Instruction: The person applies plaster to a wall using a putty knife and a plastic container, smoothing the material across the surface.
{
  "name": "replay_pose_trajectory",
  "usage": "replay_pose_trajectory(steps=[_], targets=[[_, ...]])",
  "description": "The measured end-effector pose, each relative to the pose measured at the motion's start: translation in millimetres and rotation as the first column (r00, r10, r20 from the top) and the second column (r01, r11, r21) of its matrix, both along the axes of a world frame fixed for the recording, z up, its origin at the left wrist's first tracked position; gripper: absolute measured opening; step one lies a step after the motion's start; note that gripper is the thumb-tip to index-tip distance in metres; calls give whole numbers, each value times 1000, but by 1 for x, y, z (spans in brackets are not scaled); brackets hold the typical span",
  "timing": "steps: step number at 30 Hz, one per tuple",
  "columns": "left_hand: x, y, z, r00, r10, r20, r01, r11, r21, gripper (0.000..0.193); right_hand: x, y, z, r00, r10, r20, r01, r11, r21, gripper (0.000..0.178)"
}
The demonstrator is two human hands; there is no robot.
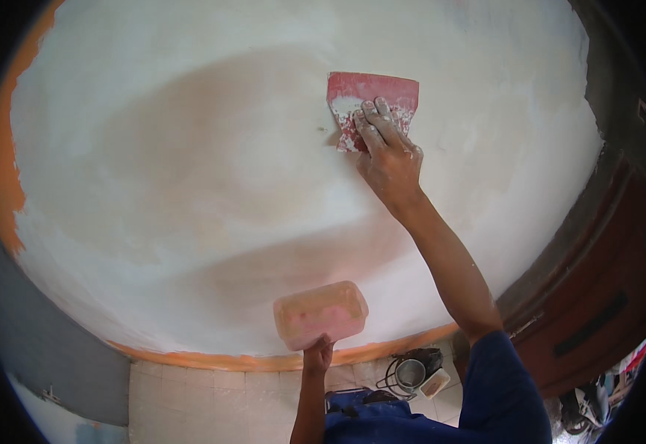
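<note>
My right hand [391, 154] is raised to the wall with its fingers laid over a flat red putty spreader [376, 85]. White filler is smeared across the spreader and speckles my fingers. The wall [189, 163] behind it is coated in whitish, patchy filler. Lower down, my left hand [318, 355] grips the bottom edge of a translucent pinkish plastic tub [323, 314]. How much the tub holds I cannot tell.
An orange painted band [249, 362] borders the wall at its left and bottom. Below on the tiled floor [197, 396] stand a round pail [410, 374] and a small pale container [435, 383]. A dark reddish-brown door [597, 296] is at the right, a grey panel [56, 311] at the left.
</note>
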State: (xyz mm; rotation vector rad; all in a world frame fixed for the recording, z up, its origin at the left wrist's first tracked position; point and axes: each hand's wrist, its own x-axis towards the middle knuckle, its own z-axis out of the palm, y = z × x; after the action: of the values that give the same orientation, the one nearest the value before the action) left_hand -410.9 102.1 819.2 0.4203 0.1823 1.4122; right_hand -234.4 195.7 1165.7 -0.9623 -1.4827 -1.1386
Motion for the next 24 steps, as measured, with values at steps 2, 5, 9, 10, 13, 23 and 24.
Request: replay_pose_trajectory(steps=[2, 5, 9, 10, 13, 23, 24], targets=[[-3, 0, 6, 1000, 10, -29, -10, 1000, -4, 60, 0, -5, -4, 1000, -28, -1, 28, 999, -42, 39], [-2, 5, 5, 995, 15, -99, -7, 997, 74, 61, 3, -13, -18, 999, -33, 21, 35, 992, -124, 38], [-3, 13, -7, 993, -7, -118, 17, 996, 82, 61, 2, -32, -71, 996, 77, 53, -65, 978, -199, 39], [0, 15, -5, 995, -24, -102, 32, 996, 77, 61, 9, -39, -68, 996, 94, -3, -93, 980, -177, 39], [1, 13, 1, 997, -28, -70, 34, 995, 93, 61, 15, -64, -28, 974, 172, -146, -179, 983, -39, 41], [1, 7, -4, 992, -37, -119, 48, 995, 89, 65, -4, -13, 16, 988, -85, 131, 74, 993, 88, 32], [1, 6, -4, 992, -34, -122, 45, 995, 87, 65, -8, -17, -1, 989, -36, 145, 30, 999, 43, 32]])
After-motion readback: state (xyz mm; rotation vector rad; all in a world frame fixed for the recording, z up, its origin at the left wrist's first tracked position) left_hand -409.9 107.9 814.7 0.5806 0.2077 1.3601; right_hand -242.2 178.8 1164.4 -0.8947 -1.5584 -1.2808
